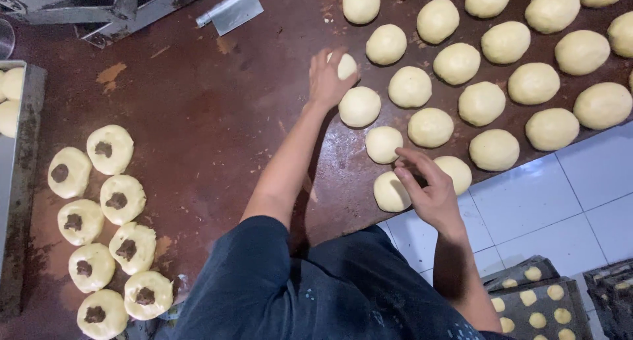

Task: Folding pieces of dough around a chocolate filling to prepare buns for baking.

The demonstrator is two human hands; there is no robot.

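On worn brown table [198,116], dough balls [481,103].

Even, moderately bright overhead light; the dark red-brown surface [198,116] shows a soft sheen, with mild glare on the clear plastic scraper [231,10] at top. Short, soft shadows fall beside the left arm [290,162] and under the dough balls [481,103]. Focus is sharp at centre; slight wide-angle stretching at the edges, and the lower right floor trays [534,300] look dimmer and softer.
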